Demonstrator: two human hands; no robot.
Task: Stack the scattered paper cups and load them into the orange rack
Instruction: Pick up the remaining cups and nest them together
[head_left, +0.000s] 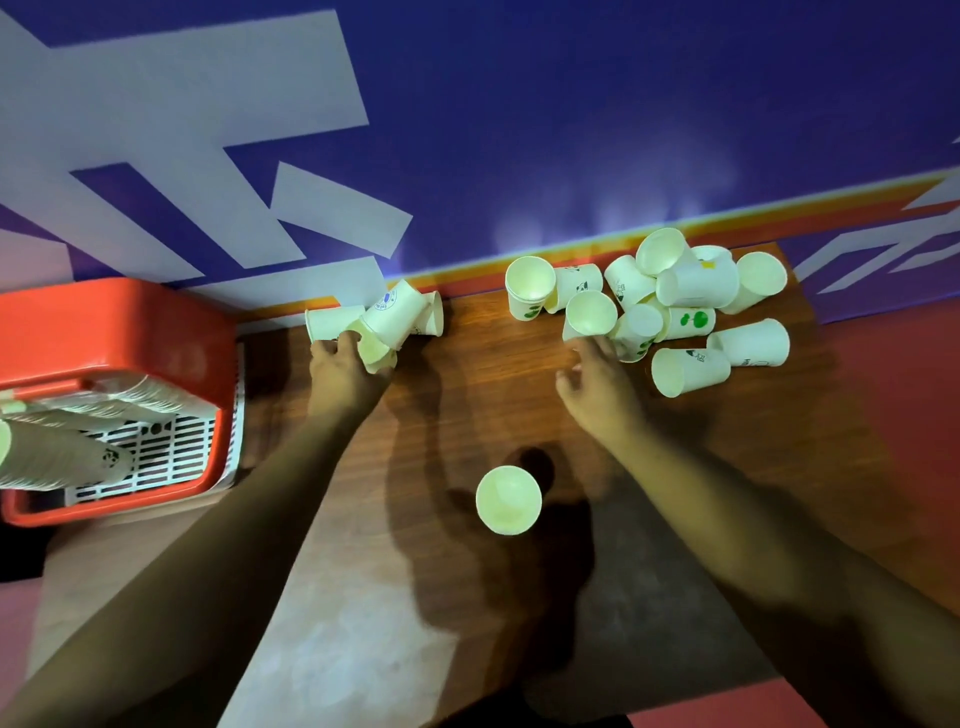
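Left hand (340, 364) seemingly pinches a fallen cup (332, 322); right hand (592, 382), grip spread, reaches the pile (670, 296)

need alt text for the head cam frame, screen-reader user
Two bare hands reach across a brown wooden table toward scattered white paper cups: the left hand touches a small cluster, the right hand a larger pile. One cup stands upright alone nearer the viewer; an orange plastic rack at left holds stacked cups.

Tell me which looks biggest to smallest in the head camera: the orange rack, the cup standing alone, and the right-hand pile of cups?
1. Right-hand pile of cups and orange rack: look alike; the rack is cut off at the edge, so no ranking.
2. Lone upright cup: smallest, though nearest the camera.
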